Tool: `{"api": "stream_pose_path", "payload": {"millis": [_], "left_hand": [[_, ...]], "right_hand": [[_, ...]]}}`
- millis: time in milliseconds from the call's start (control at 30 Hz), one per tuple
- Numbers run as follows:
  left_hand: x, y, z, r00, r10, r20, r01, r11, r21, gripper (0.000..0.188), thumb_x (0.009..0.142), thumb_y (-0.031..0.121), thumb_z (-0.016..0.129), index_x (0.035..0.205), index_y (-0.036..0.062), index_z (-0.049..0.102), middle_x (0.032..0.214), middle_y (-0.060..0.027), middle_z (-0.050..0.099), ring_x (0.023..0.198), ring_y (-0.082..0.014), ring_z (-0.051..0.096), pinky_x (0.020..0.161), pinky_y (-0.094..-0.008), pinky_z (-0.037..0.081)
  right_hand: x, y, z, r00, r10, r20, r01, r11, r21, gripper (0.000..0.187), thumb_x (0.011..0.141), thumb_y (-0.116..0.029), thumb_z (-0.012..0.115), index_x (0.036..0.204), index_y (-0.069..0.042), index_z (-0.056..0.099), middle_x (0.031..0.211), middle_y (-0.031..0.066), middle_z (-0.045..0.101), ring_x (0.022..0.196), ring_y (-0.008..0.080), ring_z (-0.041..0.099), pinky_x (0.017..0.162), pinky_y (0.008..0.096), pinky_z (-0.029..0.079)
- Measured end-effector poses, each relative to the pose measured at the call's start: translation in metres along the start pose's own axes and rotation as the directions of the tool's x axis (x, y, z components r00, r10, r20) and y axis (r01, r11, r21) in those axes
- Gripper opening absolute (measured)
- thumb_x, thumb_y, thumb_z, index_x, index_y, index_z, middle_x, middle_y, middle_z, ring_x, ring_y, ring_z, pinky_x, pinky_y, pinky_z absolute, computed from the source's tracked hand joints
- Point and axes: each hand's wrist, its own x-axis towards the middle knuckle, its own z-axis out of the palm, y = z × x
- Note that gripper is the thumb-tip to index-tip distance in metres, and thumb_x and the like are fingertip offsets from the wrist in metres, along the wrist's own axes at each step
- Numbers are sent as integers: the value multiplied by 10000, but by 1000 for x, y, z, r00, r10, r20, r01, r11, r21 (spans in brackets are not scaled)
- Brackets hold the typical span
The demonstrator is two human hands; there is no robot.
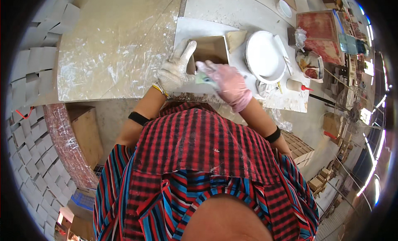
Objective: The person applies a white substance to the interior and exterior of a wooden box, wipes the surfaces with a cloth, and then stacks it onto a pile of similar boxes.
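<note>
An open box with a brown inside and white outer walls lies on a white board in front of me. My left hand, in a whitish glove, grips the box's left side, one finger stretched along the edge. At the near side of the box is my right hand in a pink glove, smeared by motion. Its fingers close on a small pale green piece, too blurred to tell whether cloth or sponge. The box's near wall is mostly hidden behind my hands.
Right of the box stand a tan sponge, a round white tub of white paste, a brush-like tool and a red-tipped squeeze bottle. Stacked white boxes rise at the left. A fan stands at the right.
</note>
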Motion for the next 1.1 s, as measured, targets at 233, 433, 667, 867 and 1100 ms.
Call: {"api": "stream_pose_path", "payload": {"millis": [233,433,667,867,1100], "left_hand": [[1,14,-4,979,-183,95,182,983,22,984,682,251,808,1489,90,268,1506,-256,262,1366,-418,325,1108,-427,331],[4,10,-2,974,-192,118,182,979,92,1029,693,442,764,1513,161,210,1535,-219,219,1349,-405,352,1058,-476,365],[-1,8,1,970,-225,90,223,974,32,1122,667,421,806,1506,68,151,1516,-261,232,1340,-425,359,1087,-433,347],[-8,0,10,972,-214,97,216,976,-3,1145,723,473,769,1493,-20,80,1520,-277,199,1363,-386,339,1098,-400,326],[-15,-1,11,965,-236,116,253,953,-166,954,790,271,704,1494,-20,130,1498,-283,256,1364,-385,343,1103,-359,328]], "right_hand": [[-46,45,-5,970,68,-235,-91,992,-88,552,846,-153,592,1385,-215,488,1252,74,600,1005,276,594,877,397,484],[-33,27,3,971,12,-241,-27,998,-58,557,804,-154,644,1349,-188,531,1237,54,619,997,257,597,900,362,482],[-8,43,-17,953,166,-253,-108,968,228,602,779,-57,629,1361,-127,490,1157,151,595,1035,329,576,934,415,468],[79,6,-6,978,158,-133,-119,958,261,405,824,-82,593,1227,-64,546,1059,166,613,985,373,599,867,431,504],[23,-19,-14,981,-20,191,21,1000,-2,336,870,-119,587,1205,-120,615,1121,199,621,949,364,612,843,389,494]]}}
